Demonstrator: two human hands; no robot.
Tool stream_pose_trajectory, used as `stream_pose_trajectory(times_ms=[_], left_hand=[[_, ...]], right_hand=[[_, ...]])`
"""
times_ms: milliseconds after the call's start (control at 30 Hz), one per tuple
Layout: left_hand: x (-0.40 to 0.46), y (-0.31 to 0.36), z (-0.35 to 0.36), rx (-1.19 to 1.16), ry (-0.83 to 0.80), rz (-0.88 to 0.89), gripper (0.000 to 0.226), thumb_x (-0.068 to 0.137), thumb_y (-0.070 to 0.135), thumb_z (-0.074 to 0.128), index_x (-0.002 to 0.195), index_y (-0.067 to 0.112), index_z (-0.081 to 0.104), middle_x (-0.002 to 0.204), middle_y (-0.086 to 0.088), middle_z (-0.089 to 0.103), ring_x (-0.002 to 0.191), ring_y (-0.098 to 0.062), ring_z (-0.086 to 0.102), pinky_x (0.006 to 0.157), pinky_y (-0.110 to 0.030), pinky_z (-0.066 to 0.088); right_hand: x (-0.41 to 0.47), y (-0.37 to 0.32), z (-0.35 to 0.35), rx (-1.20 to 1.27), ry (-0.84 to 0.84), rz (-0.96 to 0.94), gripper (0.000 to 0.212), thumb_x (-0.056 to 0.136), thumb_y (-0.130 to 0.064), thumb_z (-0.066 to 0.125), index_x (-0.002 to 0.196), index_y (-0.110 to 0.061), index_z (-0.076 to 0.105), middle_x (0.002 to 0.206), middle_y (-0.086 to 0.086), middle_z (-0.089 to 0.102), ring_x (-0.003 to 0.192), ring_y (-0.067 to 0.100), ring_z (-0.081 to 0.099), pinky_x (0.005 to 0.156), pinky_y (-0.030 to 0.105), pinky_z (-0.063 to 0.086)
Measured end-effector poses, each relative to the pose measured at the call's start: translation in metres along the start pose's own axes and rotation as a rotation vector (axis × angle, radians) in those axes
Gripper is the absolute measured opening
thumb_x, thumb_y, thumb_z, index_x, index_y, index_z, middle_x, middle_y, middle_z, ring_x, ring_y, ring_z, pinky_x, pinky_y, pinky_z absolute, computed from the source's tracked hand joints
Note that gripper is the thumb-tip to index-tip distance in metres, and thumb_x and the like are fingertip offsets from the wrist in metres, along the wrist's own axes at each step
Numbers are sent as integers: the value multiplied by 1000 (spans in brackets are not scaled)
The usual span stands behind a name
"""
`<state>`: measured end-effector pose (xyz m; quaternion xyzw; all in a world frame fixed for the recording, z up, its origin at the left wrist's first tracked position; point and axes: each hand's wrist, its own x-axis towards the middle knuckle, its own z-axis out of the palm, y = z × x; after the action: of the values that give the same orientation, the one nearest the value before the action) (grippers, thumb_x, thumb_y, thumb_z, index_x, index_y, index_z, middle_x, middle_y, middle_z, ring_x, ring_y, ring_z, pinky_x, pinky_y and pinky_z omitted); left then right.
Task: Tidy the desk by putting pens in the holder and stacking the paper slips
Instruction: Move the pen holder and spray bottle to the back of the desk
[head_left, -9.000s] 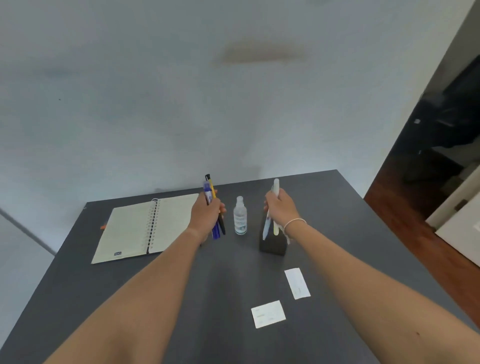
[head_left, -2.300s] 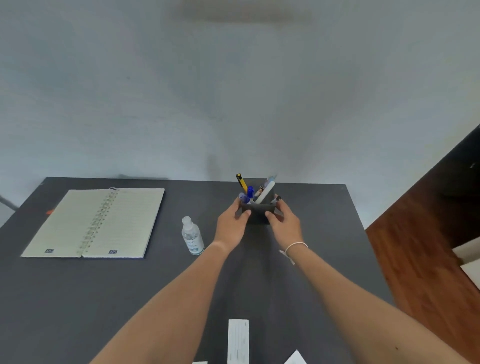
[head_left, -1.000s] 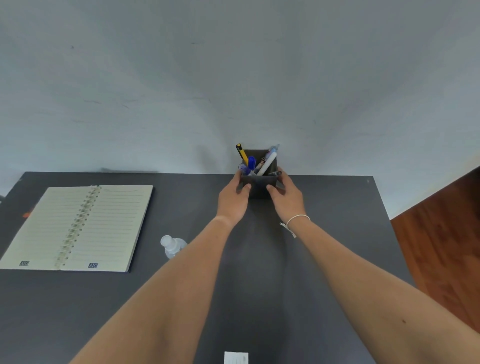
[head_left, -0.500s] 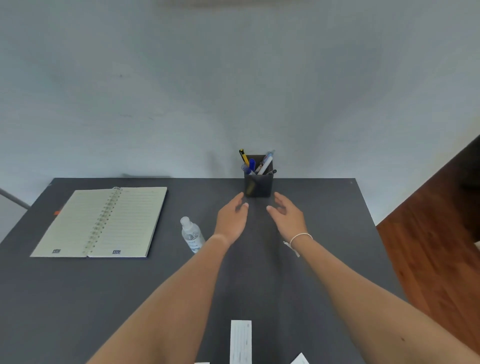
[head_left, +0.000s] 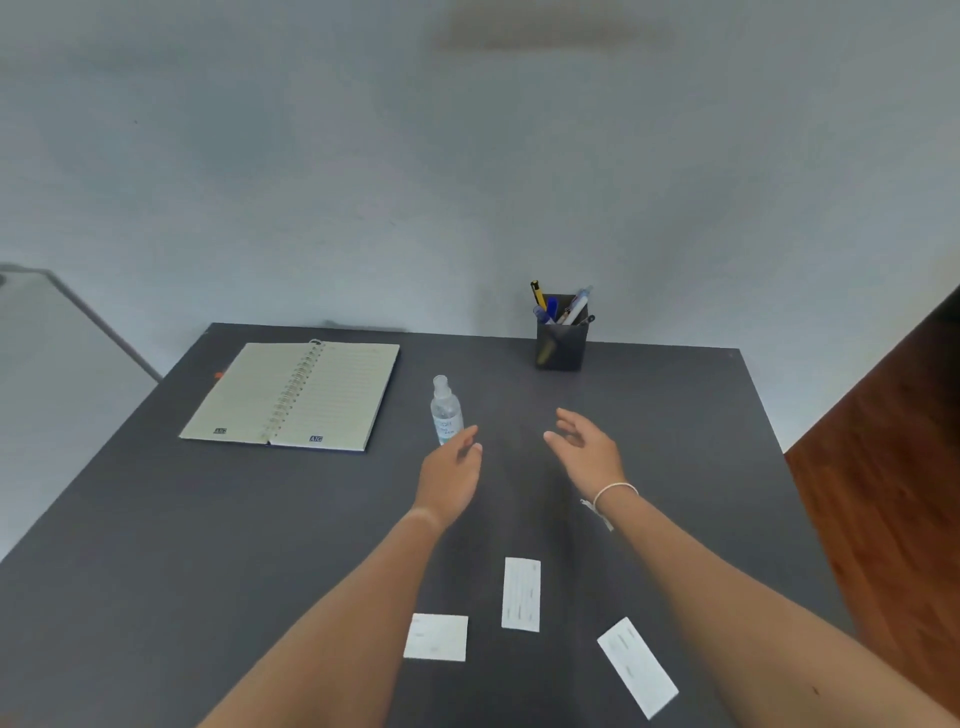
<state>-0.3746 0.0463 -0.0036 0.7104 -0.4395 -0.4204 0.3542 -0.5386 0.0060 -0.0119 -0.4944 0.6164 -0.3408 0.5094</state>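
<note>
A dark square pen holder (head_left: 561, 347) stands at the desk's far edge by the wall, with several pens (head_left: 558, 306) sticking out of it. Three white paper slips lie apart near the front: a squarish slip (head_left: 436, 637), an upright slip (head_left: 521, 594) and a slanted slip (head_left: 637, 666). My left hand (head_left: 451, 474) and my right hand (head_left: 586, 451) hover over mid-desk, fingers apart and empty, well short of the holder and beyond the slips.
An open spiral notebook (head_left: 296, 395) lies at the far left of the dark desk (head_left: 156, 545). A small clear bottle (head_left: 445, 411) stands just beyond my left hand. The desk's right edge drops to a wooden floor (head_left: 883, 467).
Both hands let go of the pen holder after pushing it to the back edge and have drawn back toward me. The view has tilted down, showing all three slips.
</note>
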Motion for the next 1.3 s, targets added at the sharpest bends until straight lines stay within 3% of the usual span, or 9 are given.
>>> stream_pose_trajectory(times_ms=[100,367,467,700,833,933,1067,1300], left_hand=[[-9,-17,-14,20,30,-11,36,93,14,46,128,13,54,132,-5,57,112,-12,53,96,-19,34],[-2,-57,-49,382,47,120,37,90,17,50,126,12,56,131,-5,58,123,-23,50,106,-28,35],[6,-70,-58,509,25,150,39,90,21,49,129,15,53,138,-6,52,130,-26,41,111,-34,32],[27,-97,-72,704,-24,231,45,91,29,48,135,20,46,150,-7,37,138,-27,30,115,-33,20],[37,-105,-76,754,-72,275,48,91,33,46,138,24,42,153,-4,32,141,-26,25,116,-35,18],[43,-110,-79,797,-96,311,46,92,36,45,137,26,43,153,-3,32,141,-25,26,116,-34,18],[49,-110,-81,790,-86,335,43,91,34,47,133,24,49,150,-4,38,138,-27,31,115,-35,20],[61,-94,-66,795,-128,371,40,91,34,46,129,22,54,143,-2,47,132,-23,40,111,-35,28]], right_hand=[[-5,0,14,-14,-25,-4,47,87,-18,61,133,-16,50,136,6,56,125,19,51,103,27,38],[-3,-9,61,-68,-90,-30,53,85,-21,65,135,-19,47,139,5,52,128,20,48,105,30,38],[5,-13,78,-68,-99,-32,58,84,-23,66,137,-21,45,141,3,50,130,19,46,105,29,37],[26,-22,110,-86,-97,-52,64,79,-32,70,137,-27,44,142,-4,49,129,17,46,108,34,40],[33,-20,121,-110,-82,-106,44,77,-29,71,119,-29,57,119,-7,64,117,16,56,102,34,45],[35,-20,125,-104,-54,-123,31,79,-25,71,107,-30,59,103,-8,65,106,15,60,95,31,49],[39,-23,125,-89,-31,-124,34,80,-23,70,112,-20,61,104,-3,66,99,17,63,87,24,49],[46,-24,100,-37,46,-92,28,81,-24,69,108,-18,61,101,-2,66,92,16,63,81,24,49]])
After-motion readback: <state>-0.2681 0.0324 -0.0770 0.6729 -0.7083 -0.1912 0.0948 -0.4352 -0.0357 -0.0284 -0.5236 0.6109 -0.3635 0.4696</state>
